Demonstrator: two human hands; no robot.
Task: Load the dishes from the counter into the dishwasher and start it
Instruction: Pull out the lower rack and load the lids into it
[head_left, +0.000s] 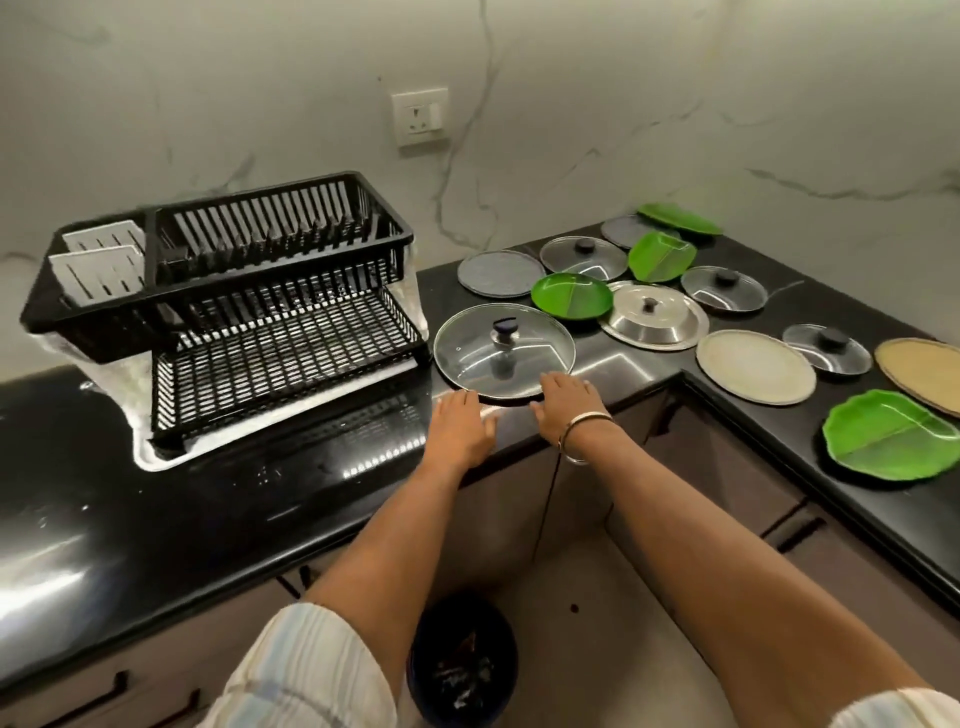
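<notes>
Here I am at the black polished stone surface, and no dishwasher shows anywhere; the biggest thing in front of me is the black two-tier plastic dish rack, both tiers bare, two pale slotted cutlery holders at its left end. I judge that's where the dishes go, and loading has barely begun.

To the right the dishes lie spread out: the large round glass lid with a dark knob nearest me, just beside the rack's lower tier. Beyond it a domed steel lid, a flat beige round plate, green leaf-shaped divided plates, grey plates and smaller glass lids.

My left hand lies flat on the surface, fingers straight, tips at the glass lid's near rim, holding nothing. My right hand rests its straight fingers on that rim, not yet curled round it.

Next, I reckon: get fingers under the rim, lift with both hands, stand it in the rack. Glass, slippery, so gently.

Writing? No brand or label I can read; the white wall socket is blank.
</notes>
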